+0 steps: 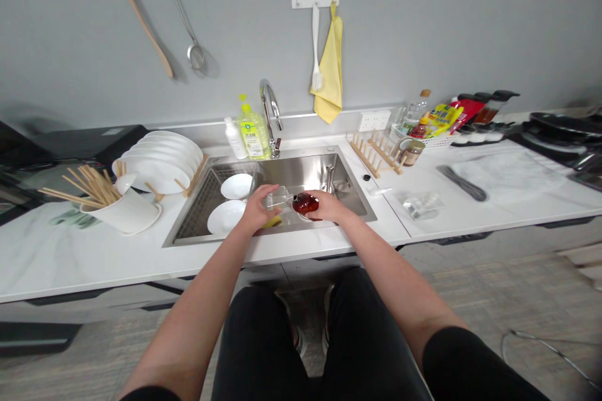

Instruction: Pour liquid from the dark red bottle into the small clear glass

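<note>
Over the front of the steel sink [301, 170], my left hand [258, 208] is closed round a clear bottle [276, 198] lying on its side. My right hand [327, 207] grips a bottle of dark red liquid [305, 203], also tilted, with its neck pointing left. The two bottles meet, or nearly meet, mouth to mouth between my hands; I cannot tell if they touch. Below the clear bottle a bit of a yellow sponge-like thing [273, 221] shows. White bowls [226, 216] stand in the left part of the sink.
The faucet [271, 106] rises behind the sink beside a yellow-green dish soap bottle [253, 131]. White plates [157, 163] and a chopstick holder [125, 210] stand left. Right are a wooden rack [376, 153], a jar [412, 153], a small black cap [366, 178] and clear plastic packaging [421, 205].
</note>
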{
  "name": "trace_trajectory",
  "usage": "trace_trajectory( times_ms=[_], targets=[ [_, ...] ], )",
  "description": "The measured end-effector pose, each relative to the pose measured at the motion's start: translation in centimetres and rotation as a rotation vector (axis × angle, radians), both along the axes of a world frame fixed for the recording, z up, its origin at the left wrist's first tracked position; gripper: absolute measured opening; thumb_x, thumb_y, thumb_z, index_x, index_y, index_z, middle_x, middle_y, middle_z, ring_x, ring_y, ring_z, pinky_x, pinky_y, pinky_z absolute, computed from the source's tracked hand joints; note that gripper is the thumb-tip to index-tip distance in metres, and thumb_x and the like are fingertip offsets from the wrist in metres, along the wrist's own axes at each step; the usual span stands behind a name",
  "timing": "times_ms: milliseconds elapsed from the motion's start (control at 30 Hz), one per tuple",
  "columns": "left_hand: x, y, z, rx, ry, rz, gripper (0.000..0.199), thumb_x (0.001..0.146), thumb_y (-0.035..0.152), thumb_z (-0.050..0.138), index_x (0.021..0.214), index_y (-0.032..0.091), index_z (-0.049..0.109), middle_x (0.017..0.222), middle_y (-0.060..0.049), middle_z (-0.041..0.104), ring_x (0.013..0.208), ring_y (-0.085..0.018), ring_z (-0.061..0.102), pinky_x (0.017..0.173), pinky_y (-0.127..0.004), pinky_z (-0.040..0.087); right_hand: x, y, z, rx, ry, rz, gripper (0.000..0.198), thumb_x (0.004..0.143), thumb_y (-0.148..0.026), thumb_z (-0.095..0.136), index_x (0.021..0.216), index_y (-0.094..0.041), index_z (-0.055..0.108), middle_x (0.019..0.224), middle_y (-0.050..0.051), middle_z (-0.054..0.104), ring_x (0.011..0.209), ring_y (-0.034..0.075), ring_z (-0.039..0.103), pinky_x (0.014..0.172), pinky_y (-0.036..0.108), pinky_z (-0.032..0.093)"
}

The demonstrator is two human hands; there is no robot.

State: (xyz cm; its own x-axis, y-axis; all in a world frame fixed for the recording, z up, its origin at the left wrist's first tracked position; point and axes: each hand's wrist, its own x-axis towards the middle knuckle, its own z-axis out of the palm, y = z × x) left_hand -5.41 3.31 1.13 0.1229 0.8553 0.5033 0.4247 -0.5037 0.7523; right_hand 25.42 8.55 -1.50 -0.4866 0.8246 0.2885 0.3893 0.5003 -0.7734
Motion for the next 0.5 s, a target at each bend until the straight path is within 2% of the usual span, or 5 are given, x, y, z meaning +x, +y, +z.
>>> trace_trajectory(
  times_ms=[500],
  targets=[
    [0.08, -0.23, 0.24, 0.01, 0.038, 0.011, 0.073, 0.074, 0.033, 0.095, 0.145, 0.026, 0.077, 0.144, -0.012, 0.07, 0.132, -0.035, 0.07, 0.123, -0.055, 0.053, -0.14, -0.23, 0.37, -0.033, -0.004, 0.012, 0.084, 0.065, -0.023, 0.098, 0.146, -0.031, 0.077, 0.134, 0.006, 0.084, 0.118, 0.034, 0.083, 0.111, 0.051, 0.063]
  ],
)
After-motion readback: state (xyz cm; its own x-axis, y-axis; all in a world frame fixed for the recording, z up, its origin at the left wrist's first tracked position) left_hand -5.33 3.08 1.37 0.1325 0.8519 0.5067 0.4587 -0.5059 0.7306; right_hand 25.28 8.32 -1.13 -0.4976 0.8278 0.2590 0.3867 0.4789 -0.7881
